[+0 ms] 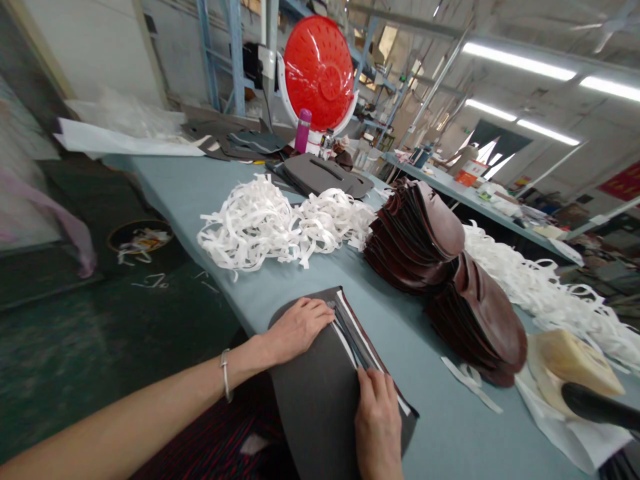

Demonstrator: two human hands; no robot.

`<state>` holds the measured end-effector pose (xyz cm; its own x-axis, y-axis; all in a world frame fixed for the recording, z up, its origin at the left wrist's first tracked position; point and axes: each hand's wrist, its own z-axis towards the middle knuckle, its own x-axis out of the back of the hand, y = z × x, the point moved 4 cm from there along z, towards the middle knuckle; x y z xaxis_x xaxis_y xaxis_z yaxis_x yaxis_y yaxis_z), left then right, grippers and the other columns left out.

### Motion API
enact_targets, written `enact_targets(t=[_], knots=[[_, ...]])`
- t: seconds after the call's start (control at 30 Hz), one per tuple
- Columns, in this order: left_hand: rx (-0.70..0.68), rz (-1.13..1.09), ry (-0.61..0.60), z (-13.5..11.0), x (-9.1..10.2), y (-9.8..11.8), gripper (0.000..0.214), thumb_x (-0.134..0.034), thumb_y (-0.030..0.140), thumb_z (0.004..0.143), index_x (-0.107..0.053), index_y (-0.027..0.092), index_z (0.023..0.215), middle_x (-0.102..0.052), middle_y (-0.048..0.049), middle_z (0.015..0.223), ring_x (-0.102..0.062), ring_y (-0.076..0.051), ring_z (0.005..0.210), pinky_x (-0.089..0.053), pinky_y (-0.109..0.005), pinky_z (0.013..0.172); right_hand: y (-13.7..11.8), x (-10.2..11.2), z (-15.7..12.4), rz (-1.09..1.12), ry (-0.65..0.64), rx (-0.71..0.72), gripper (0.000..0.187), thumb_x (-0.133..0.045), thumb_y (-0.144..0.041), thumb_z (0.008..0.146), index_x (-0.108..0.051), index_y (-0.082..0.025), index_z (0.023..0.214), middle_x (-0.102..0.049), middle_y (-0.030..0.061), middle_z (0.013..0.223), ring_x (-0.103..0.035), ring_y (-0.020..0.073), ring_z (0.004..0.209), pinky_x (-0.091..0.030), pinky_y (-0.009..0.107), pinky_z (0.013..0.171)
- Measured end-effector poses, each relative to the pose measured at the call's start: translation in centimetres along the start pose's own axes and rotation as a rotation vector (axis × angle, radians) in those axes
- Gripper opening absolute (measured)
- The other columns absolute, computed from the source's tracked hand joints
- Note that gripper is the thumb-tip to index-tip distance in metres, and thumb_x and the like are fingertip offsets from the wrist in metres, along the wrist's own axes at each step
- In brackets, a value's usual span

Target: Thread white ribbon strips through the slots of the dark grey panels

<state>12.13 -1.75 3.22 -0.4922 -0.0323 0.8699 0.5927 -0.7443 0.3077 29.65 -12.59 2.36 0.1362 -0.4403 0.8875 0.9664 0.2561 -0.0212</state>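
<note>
A big, flat, dark grey piece with a rounded side (313, 400) lies at the near edge of the desk with the blue-green cover (440, 427), right in front of the person. Along one side of it run a long black strip (353, 337) and thin white bands (373, 347). The left hand (300, 327), with a shiny silver bangle (225, 375) on its wrist, lies on top of the grey piece, by the far end of the black strip. Its fingers press down, but I cannot tell if they pinch anything. The right hand (379, 417) is by the near end of the strip, with its fingers bent and touching the piece. I cannot tell if they grip it, because the thumb is hidden. Past the hands is a messy heap of curly white ribbons (255, 227). To the right of it stand two piles of shiny brown round-edged pieces (493, 313). Near them, a pale yellow block (580, 367) sits on the desk. Farther back are a tall purple bottle (303, 131) and a big round red plastic thing (320, 73)
</note>
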Motion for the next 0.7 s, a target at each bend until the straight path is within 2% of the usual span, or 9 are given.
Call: enact_targets(t=[0.1,0.3,0.4,0.53,0.7], knots=[[0.007,-0.004,0.001,-0.1,-0.1,0.0,0.031,-0.04,0.014,0.093,-0.056,0.019,0.119,-0.059,-0.0085,0.122,-0.048,-0.02,0.118,-0.038,-0.038,0.096,0.2,-0.3,0.4,0.053,-0.023,-0.062,0.027,-0.038,-0.006,0.088,-0.06,-0.015,0.102,-0.058,0.0103,0.093,-0.052,0.0235,0.087,-0.047,0.038,0.078],[0.01,-0.028,-0.01,0.0,0.1,0.0,0.028,-0.043,0.014,0.091,-0.058,0.023,0.115,-0.06,-0.005,0.119,-0.045,-0.02,0.119,-0.037,-0.037,0.096,-3.5,-2.6,7.2,0.039,-0.077,-0.068,0.035,-0.036,0.001,0.083,-0.062,-0.015,0.1,-0.058,0.0096,0.091,-0.052,0.0231,0.085,-0.045,0.038,0.076],[0.022,-0.032,-0.031,0.1,0.2,0.1,0.026,-0.044,0.016,0.092,-0.058,0.024,0.112,-0.062,-0.0043,0.113,-0.046,-0.02,0.116,-0.036,-0.036,0.095,-4.7,-2.7,8.2,-0.071,-0.081,-0.046,0.034,-0.035,0.001,0.083,-0.063,-0.015,0.093,-0.058,0.0118,0.086,-0.051,0.0257,0.083,-0.045,0.04,0.072],[0.026,-0.01,-0.044,0.1,0.3,0.2,0.028,-0.042,0.016,0.092,-0.057,0.022,0.115,-0.061,-0.0062,0.114,-0.046,-0.022,0.115,-0.035,-0.037,0.094,-4.3,-1.9,6.0,-0.186,-0.117,-0.021,0.033,-0.035,0.001,0.083,-0.064,-0.013,0.092,-0.058,0.0138,0.084,-0.051,0.0272,0.08,-0.045,0.04,0.065],[0.016,-0.028,-0.043,0.2,0.1,0.2,0.03,-0.042,0.015,0.092,-0.058,0.023,0.116,-0.062,-0.0062,0.116,-0.047,-0.021,0.115,-0.036,-0.038,0.094,-1.6,0.6,0.4,-0.226,-0.114,0.046,0.034,-0.036,-0.001,0.085,-0.061,-0.013,0.105,-0.059,0.0145,0.091,-0.052,0.0272,0.084,-0.046,0.039,0.066]])
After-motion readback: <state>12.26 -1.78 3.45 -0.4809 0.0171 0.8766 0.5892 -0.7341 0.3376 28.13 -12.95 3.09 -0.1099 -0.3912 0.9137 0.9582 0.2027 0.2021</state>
